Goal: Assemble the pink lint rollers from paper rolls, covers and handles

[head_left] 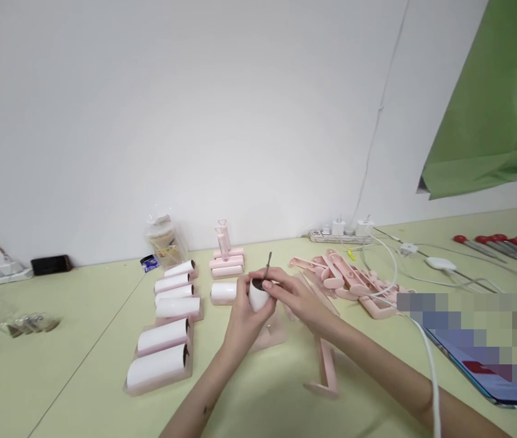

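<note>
In the middle of the head view, my left hand [246, 313] is wrapped round a white paper roll [257, 297] with a dark hollow core, its open end tilted up. The fingers of my right hand [292, 293] are pinched at the roll's rim. Between them a thin metal tool [268, 263] sticks up, its lower end hidden in or behind the core. Another white roll [223, 293] lies just left of my hands. Below them is a clear plastic piece [271, 336], partly covered. A pink handle part [326, 368] lies under my right forearm.
Several white rolls [158, 366] in clear trays line the left. Pink cylinders [227, 263] lie behind my hands, pink handle parts [347, 274] to the right. A white cable [428, 347] crosses my right forearm. Also here are a power strip [340, 236], red-handled tools [499, 240] and a phone [472, 365].
</note>
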`<state>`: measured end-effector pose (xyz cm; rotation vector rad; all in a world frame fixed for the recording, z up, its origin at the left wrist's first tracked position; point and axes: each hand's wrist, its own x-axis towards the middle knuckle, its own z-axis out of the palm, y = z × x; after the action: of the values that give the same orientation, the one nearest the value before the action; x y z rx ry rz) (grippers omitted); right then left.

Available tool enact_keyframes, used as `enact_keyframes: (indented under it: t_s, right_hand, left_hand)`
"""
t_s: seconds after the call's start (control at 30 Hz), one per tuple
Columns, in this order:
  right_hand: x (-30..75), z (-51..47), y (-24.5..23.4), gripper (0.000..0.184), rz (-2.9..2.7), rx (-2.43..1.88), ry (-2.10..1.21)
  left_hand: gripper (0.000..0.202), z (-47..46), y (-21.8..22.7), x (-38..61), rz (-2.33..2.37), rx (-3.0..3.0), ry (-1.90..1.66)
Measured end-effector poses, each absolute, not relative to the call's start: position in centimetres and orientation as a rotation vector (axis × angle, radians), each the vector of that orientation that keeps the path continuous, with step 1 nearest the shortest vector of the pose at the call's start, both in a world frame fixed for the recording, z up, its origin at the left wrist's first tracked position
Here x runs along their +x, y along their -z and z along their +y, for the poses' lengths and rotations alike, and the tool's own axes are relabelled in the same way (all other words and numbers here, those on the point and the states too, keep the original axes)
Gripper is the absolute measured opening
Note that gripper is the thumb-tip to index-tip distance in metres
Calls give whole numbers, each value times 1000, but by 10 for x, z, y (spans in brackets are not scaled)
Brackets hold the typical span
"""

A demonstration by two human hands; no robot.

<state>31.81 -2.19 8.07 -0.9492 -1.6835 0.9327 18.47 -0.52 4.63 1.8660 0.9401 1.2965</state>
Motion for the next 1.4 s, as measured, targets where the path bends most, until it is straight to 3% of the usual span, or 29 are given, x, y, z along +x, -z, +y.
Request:
enact_keyframes:
  t_s: [0.07,0.17,0.23,0.4,0.63,0.73,0.93,1.07,1.17,1.27,1.4]
  right_hand:
    - [319,-18,-70,38,-1713,-1005,-923]
    - [323,-9,-51,67,-1778,-1097,-938]
    - [325,-5,-39,75,-1850,-1141,-946]
    - [310,-1,-17,22,-1945,-1195,-852]
    - [318,1,-34,27,-1927,-1214,-577]
    - [343,2,-50,26,-1966,-1265,-385]
    - [391,-19,-69,21,-1945,-1453,-189]
    - [408,-50,-70,30,-1744,-1588,-434]
    - [414,-68,-69,21,-1638,-1546,-644]
    - [421,-75,-62,19,-1615,-1532,-664]
    - [433,-70,-43,20,-1703,-1728,-453]
  left_hand:
    - [28,6,-43,188,908,1810,-1384]
    - [29,18,-39,191,918,1715,-1496]
    - [32,20,-40,191,908,1662,-1546]
    - [34,9,-62,187,806,1591,-1612]
    - [50,0,-89,157,710,1581,-1825]
    - [44,0,-82,153,872,1921,-1577]
    - [40,-7,-45,161,1039,2779,-526]
    - [49,-15,-24,158,1065,2802,-450]
    - [59,-15,-18,152,1142,2855,-407]
    - [51,-7,-19,145,1218,2910,-391]
    - [38,11,-24,135,1313,2909,-389]
